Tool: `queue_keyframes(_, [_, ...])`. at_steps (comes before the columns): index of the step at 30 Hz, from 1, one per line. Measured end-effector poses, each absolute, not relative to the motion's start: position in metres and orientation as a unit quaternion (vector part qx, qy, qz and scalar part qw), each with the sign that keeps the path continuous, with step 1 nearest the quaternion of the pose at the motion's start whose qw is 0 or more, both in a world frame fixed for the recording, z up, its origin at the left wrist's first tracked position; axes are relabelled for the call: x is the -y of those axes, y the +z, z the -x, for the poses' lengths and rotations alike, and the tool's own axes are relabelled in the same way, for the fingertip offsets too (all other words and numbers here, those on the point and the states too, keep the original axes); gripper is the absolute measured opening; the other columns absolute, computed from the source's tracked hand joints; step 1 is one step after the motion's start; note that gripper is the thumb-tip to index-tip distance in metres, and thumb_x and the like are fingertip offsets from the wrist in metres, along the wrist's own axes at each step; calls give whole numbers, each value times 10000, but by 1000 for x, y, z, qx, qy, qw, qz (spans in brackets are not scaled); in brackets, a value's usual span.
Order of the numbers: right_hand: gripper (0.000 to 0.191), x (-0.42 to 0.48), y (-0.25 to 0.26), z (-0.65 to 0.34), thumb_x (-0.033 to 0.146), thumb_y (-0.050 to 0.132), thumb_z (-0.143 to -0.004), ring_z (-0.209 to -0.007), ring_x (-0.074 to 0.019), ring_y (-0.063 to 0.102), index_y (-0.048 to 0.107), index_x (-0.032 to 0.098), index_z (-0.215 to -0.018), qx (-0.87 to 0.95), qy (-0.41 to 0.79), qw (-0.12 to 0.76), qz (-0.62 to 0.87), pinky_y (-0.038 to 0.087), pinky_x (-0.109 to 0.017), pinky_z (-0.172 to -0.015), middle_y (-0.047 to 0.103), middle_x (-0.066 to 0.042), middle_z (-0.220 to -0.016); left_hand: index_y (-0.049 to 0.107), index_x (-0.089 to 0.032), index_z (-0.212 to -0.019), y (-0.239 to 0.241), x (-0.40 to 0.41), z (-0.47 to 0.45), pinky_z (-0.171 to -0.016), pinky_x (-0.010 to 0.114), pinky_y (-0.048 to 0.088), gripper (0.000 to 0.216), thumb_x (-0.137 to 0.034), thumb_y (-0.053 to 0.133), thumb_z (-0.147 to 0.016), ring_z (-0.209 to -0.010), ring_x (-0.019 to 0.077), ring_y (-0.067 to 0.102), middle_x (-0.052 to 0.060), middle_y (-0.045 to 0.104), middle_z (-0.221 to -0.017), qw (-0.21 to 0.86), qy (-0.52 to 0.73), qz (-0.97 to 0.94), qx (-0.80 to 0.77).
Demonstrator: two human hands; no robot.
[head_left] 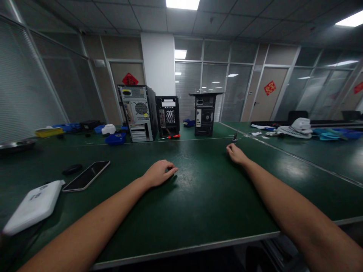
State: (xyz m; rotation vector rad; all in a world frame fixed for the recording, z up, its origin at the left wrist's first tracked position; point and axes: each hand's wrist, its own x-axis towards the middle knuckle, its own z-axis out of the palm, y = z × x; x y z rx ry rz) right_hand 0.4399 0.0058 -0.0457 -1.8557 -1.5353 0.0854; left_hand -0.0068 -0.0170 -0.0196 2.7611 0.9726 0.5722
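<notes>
Two bare hands rest on a green table [198, 196] — left hand [159, 173] loosely curled and empty, right hand [235, 154] closed near a small dark tool [235, 136].

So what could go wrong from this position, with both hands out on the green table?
1. The right hand reaches toward a small dark tool standing near the table seam; a careless touch could knock it over.
2. The left hand rests curled on the green table; pulling that arm back leftward might brush the phone or the white device near the front edge, which could slide off.
</notes>
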Motion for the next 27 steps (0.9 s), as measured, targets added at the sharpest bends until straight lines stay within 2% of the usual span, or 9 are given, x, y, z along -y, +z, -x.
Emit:
queue_keyframes(7, [197,-13,-57,-469,323,521,-935,-898,-213,659,655,180,-955,537,27,397,744,468,-316,-827,736,-100,-988,752,-207,-1001,-20,17,6,-762,304,464,439,-512,435,-993,-880,215,630,65,729,-958,75,193,-925,-319])
queue_keyframes(11, [310,-9,-39,-473,395,551,-912,-971,-228,667,691,160,-1058,530,-3,450,719,488,-341,-886,730,-120,-1086,754,-211,-988,-19,17,6,-762,304,463,428,-501,440,-995,-871,213,632,59,730,-940,71,195,-926,-315])
queue_keyframes(15, [372,9,-17,-485,408,658,-836,-953,-246,688,722,145,-1091,533,-55,525,661,510,-353,-879,746,-135,-1059,755,-212,-981,-20,16,7,-757,302,465,427,-504,443,-993,-872,214,638,59,730,-938,71,195,-926,-316])
queue_keyframes(22, [314,24,-19,-494,402,606,-881,-973,-272,684,774,191,-1041,561,-90,412,712,490,-378,-880,762,-113,-1043,758,-208,-988,-21,14,8,-805,310,472,425,-504,453,-987,-888,216,642,67,732,-950,75,193,-924,-321])
queue_keyframes(27, [276,15,-30,-490,364,624,-877,-999,-273,682,774,201,-1043,597,-61,344,722,487,-365,-889,758,-98,-1075,755,-209,-975,-22,14,7,-758,297,471,414,-499,458,-986,-869,211,639,60,727,-934,78,195,-924,-320])
